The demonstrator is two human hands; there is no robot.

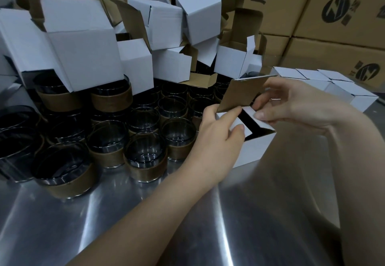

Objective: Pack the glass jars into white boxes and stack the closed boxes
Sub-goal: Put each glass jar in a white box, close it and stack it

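Holding white box (pixel 257 148): L hand (pixel 216 138) pinches side flap (pixel 235 120), R hand (pixel 295 103) grips lid (pixel 243 93).

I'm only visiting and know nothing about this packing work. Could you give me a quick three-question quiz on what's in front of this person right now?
1. True or false: the white box between the left hand and right hand is fully closed.
2. The glass jars stand on: A) a metal table; B) a wooden floor; C) a cloth.
3. Fill in: the closed boxes sit to the person's ____.
Key: 1 false, its lid flap stands up; 2 A; 3 right.
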